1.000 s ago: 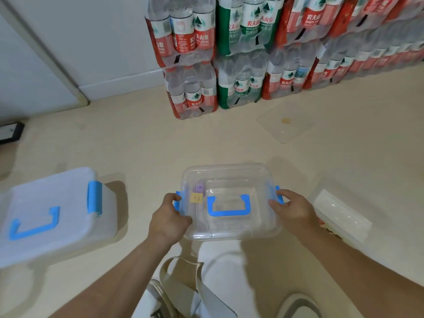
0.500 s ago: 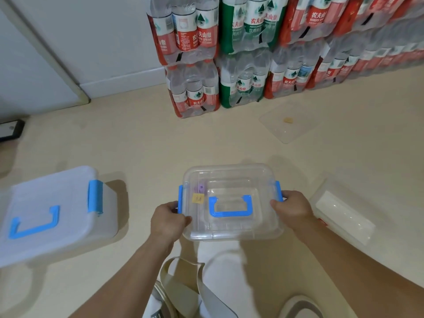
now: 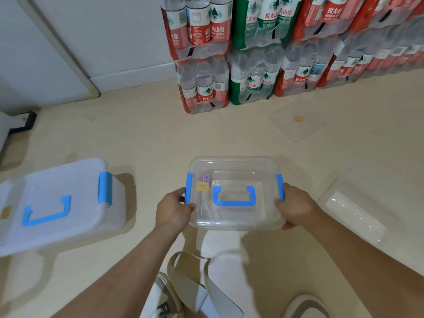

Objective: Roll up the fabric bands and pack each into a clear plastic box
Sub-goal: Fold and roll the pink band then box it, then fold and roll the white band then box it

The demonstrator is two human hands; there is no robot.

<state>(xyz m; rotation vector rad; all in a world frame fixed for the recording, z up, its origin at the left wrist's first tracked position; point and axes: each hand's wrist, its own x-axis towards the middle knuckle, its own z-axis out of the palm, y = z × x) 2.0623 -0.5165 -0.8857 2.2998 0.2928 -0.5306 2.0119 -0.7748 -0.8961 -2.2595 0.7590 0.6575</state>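
A clear plastic box (image 3: 235, 216) with a blue handle and blue side latches is held above the floor in front of me. My left hand (image 3: 173, 212) grips its left side at the latch, and my right hand (image 3: 296, 207) grips its right side at the other latch. The lid is on, with a small yellow label and a purple item showing through near the left latch. A beige fabric band (image 3: 183, 283) lies looped on the floor below the box, near my feet.
A second, frosted box (image 3: 57, 203) with blue handle stands at the left. A clear open box (image 3: 353, 212) lies at the right and a loose clear lid (image 3: 300, 121) farther back. Shrink-wrapped packs of water bottles (image 3: 252, 49) line the back wall.
Both hands slid back along the box sides toward its near corners, and the box came slightly nearer to me.
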